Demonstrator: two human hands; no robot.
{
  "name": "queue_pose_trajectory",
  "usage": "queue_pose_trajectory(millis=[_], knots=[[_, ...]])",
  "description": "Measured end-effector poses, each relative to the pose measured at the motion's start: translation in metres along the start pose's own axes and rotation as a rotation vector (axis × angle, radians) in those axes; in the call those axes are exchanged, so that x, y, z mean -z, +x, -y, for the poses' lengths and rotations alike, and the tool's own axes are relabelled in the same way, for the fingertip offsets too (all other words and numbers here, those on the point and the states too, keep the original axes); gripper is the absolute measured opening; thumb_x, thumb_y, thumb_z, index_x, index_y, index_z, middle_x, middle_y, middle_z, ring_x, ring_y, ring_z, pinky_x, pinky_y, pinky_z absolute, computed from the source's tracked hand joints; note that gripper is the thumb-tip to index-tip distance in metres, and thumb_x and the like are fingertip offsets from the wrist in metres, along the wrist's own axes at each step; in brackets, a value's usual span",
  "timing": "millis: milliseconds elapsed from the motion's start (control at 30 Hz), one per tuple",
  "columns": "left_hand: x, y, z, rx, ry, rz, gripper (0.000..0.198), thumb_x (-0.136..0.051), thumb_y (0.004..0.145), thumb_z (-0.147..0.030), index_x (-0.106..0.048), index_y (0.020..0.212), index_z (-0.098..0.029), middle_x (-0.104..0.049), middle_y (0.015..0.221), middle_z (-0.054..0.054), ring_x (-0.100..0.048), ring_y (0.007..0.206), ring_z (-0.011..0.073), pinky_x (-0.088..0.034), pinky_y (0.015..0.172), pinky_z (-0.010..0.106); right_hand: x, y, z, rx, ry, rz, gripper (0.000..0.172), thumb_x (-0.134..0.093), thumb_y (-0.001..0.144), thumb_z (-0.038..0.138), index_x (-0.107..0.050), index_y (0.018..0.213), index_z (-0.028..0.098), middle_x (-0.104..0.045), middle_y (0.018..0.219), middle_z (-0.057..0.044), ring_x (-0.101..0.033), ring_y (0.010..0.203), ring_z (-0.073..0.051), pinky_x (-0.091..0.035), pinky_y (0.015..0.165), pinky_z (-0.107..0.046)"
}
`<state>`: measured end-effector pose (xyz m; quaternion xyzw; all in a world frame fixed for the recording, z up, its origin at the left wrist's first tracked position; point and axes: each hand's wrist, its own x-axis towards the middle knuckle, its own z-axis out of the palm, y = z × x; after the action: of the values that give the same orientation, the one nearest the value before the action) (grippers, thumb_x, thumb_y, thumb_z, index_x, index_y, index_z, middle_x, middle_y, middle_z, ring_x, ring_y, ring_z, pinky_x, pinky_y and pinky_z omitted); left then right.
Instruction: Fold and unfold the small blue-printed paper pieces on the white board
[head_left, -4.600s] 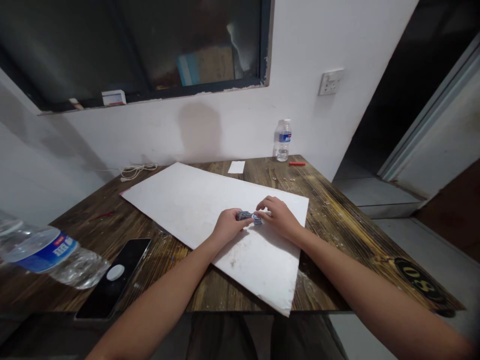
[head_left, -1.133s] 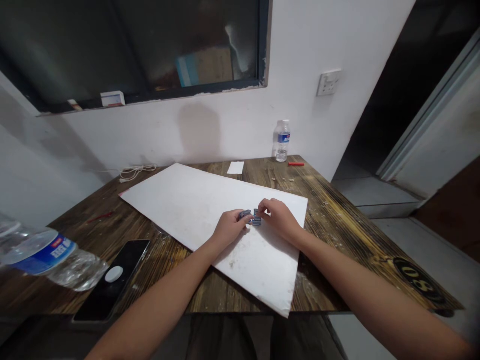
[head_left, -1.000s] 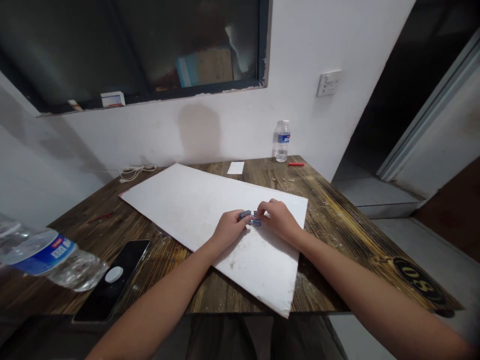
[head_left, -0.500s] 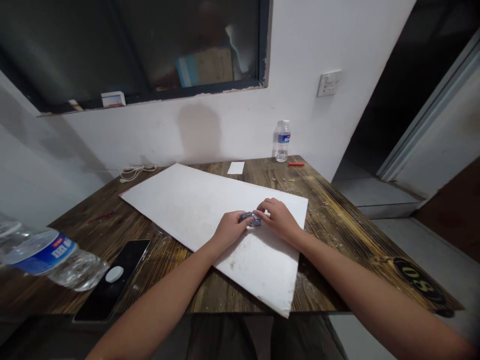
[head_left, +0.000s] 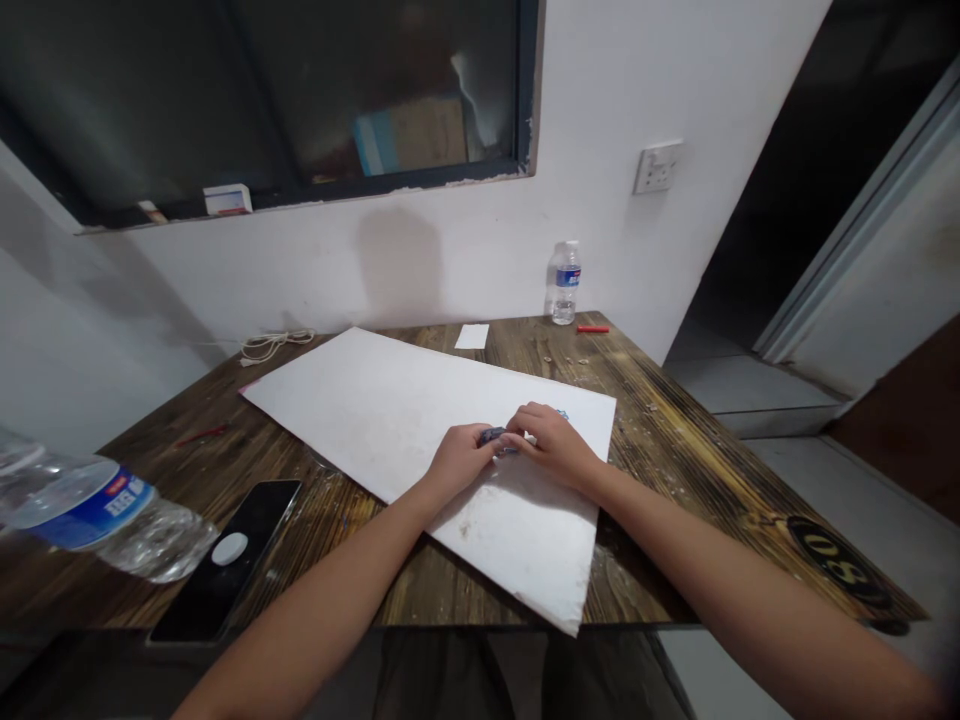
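Over the right part of a white board [head_left: 337, 385], both my hands meet at a small, shiny, dark blue-grey object [head_left: 491, 435], too small to name. My left hand [head_left: 459, 455] is closed on its left end, thumb and fingers pinching it. From the other side my right hand [head_left: 551, 440] reaches in, fingers curled and thumb against the object's right end. Those fingers cover much of it. Just behind my right hand, a small blue piece [head_left: 562, 413] shows on the board, partly hidden by the knuckles.
The board lies on a dark wooden table [head_left: 645, 480]. At left are a large plastic bottle [head_left: 97, 510] and a phone [head_left: 225, 560] with a white round disc [head_left: 229, 548] on it. Toward the wall are a cable [head_left: 274, 343], white card [head_left: 472, 336], small bottle [head_left: 566, 285] and red stick [head_left: 592, 329].
My right hand has closed in further over the object, its thumb moving left and hiding more of it. A small blue piece now shows behind that hand. My left hand has barely moved.
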<state>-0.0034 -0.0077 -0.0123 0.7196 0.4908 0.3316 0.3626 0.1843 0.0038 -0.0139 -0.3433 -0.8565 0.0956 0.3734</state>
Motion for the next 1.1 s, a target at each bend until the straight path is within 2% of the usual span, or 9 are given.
queue_pose_trajectory(millis=[167, 433, 567, 700, 800, 1100], knots=[[0.0023, 0.0009, 0.0005, -0.032, 0.057, 0.018, 0.034, -0.058, 0.081, -0.047, -0.066, 0.068, -0.016, -0.064, 0.063, 0.002, -0.057, 0.06, 0.015, -0.039, 0.057, 0.025, -0.002, -0.0004, -0.002, 0.01, 0.024, -0.011, 0.026, -0.054, 0.094, 0.037, -0.06, 0.076, 0.02, -0.061, 0.073, -0.004, -0.052, 0.075, -0.018, -0.036, 0.069, -0.03], [0.0042, 0.0016, 0.0009, -0.046, 0.042, 0.036, 0.026, -0.062, 0.077, -0.039, -0.069, 0.069, -0.016, -0.065, 0.063, 0.002, -0.057, 0.062, 0.0155, -0.041, 0.06, 0.026, -0.0014, 0.001, -0.0011, 0.017, 0.102, -0.068, 0.022, -0.054, 0.093, 0.034, -0.06, 0.075, 0.02, -0.061, 0.073, -0.004, -0.054, 0.071, -0.017, -0.038, 0.065, -0.029], [0.0007, 0.0008, -0.0025, -0.007, -0.056, 0.029, 0.025, -0.063, 0.078, -0.039, -0.069, 0.073, -0.016, -0.064, 0.064, 0.001, -0.056, 0.059, 0.014, -0.041, 0.057, 0.025, -0.001, 0.0016, -0.0002, -0.002, 0.094, -0.099, 0.021, -0.055, 0.092, 0.032, -0.058, 0.075, 0.02, -0.06, 0.072, -0.003, -0.054, 0.07, -0.016, -0.038, 0.065, -0.028], [-0.0016, 0.0014, -0.0033, -0.028, -0.208, 0.057, 0.027, -0.06, 0.083, -0.04, -0.07, 0.084, -0.014, -0.069, 0.076, 0.005, -0.057, 0.061, 0.0134, -0.044, 0.06, 0.026, 0.0005, 0.0022, -0.0001, -0.039, 0.106, -0.138, 0.02, -0.055, 0.092, 0.032, -0.057, 0.076, 0.02, -0.06, 0.072, -0.002, -0.053, 0.068, -0.016, -0.039, 0.065, -0.028], [-0.0019, 0.0027, -0.0006, -0.032, -0.232, 0.048, 0.03, -0.059, 0.083, -0.042, -0.07, 0.089, -0.014, -0.069, 0.079, 0.007, -0.058, 0.062, 0.0137, -0.045, 0.061, 0.027, 0.0017, 0.0024, 0.0009, -0.069, 0.102, -0.152, 0.02, -0.055, 0.092, 0.032, -0.058, 0.077, 0.02, -0.059, 0.071, -0.002, -0.053, 0.067, -0.015, -0.039, 0.065, -0.028], [0.0, 0.0034, -0.0008, -0.01, -0.134, -0.018, 0.03, -0.06, 0.083, -0.044, -0.069, 0.08, -0.016, -0.067, 0.068, 0.004, -0.059, 0.063, 0.0153, -0.045, 0.062, 0.027, 0.0032, 0.0022, 0.0031, -0.089, 0.103, -0.149, 0.018, -0.053, 0.091, 0.03, -0.057, 0.077, 0.02, -0.058, 0.072, -0.002, -0.054, 0.069, -0.016, -0.041, 0.066, -0.029]])
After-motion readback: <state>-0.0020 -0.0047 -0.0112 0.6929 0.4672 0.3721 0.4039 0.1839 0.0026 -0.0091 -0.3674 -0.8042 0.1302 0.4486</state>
